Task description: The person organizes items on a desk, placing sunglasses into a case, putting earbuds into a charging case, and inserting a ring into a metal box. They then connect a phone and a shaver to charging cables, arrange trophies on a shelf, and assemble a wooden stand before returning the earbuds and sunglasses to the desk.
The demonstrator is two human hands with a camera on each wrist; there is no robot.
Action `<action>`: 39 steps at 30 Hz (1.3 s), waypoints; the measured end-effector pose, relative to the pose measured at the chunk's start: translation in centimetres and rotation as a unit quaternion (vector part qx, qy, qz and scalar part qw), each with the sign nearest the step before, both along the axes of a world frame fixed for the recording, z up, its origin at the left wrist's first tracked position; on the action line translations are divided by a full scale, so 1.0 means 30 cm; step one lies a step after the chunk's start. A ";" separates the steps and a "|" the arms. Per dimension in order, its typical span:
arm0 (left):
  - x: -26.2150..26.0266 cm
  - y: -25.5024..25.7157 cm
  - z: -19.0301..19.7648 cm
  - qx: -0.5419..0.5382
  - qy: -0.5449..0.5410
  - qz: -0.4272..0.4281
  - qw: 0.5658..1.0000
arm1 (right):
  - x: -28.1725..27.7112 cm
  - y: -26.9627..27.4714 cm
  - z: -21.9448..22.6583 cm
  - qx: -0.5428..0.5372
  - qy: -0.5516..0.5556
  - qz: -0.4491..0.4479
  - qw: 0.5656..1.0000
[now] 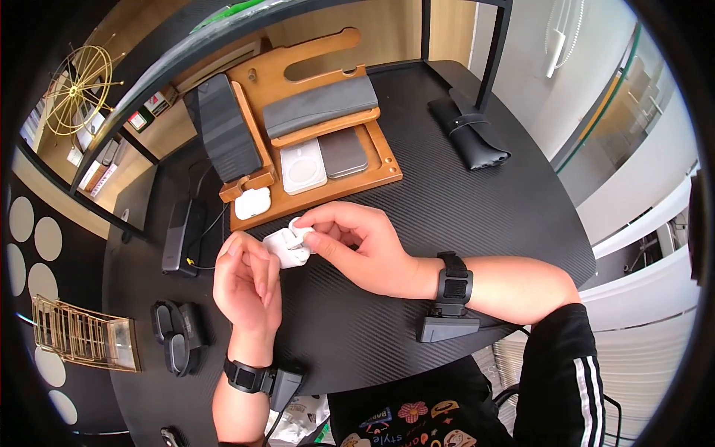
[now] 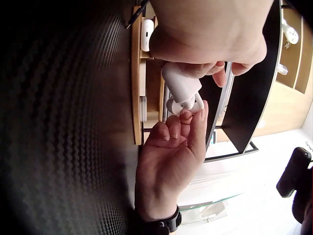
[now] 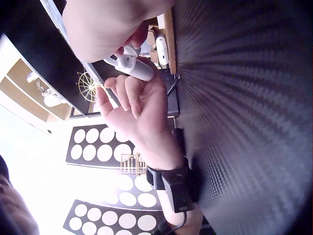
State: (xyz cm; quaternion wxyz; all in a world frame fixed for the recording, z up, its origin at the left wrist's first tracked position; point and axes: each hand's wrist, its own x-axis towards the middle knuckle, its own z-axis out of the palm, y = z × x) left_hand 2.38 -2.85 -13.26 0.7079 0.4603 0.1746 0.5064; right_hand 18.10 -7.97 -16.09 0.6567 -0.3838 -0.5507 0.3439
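Held above the black table is a white earbud case [image 1: 289, 249], its lid raised, also seen in the left wrist view as a white case [image 2: 181, 82]. My left hand [image 1: 249, 287] grips its left side with curled fingers. At the lid and upper right side, the thumb and index finger of my right hand [image 1: 365, 246] pinch a small white piece [image 1: 300, 229]; whether it is an earbud or part of the lid I cannot tell. In the right wrist view the case [image 3: 139, 69] lies against the fingers of my left hand [image 3: 142, 110].
Behind the hands stands a wooden organizer [image 1: 298, 205] with a phone [image 1: 227, 127], a grey case [image 1: 320, 106], a white charger [image 1: 304, 165] and another white case [image 1: 252, 202]. A black pouch [image 1: 471, 134] lies back right; a black device [image 1: 177, 339] lies left.
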 end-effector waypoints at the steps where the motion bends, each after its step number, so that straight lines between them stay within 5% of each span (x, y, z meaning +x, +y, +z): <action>1: 0.001 0.000 0.000 -0.003 -0.001 -0.006 1.000 | -0.002 0.001 -0.003 0.023 0.005 -0.005 1.000; 10: -0.009 0.010 -0.015 0.017 0.014 -0.064 0.998 | 0.027 0.003 -0.005 0.037 -0.072 -0.003 0.997; 39: -0.008 0.009 -0.015 0.008 0.008 -0.049 0.999 | 0.019 0.013 0.004 0.062 -0.088 -0.093 0.990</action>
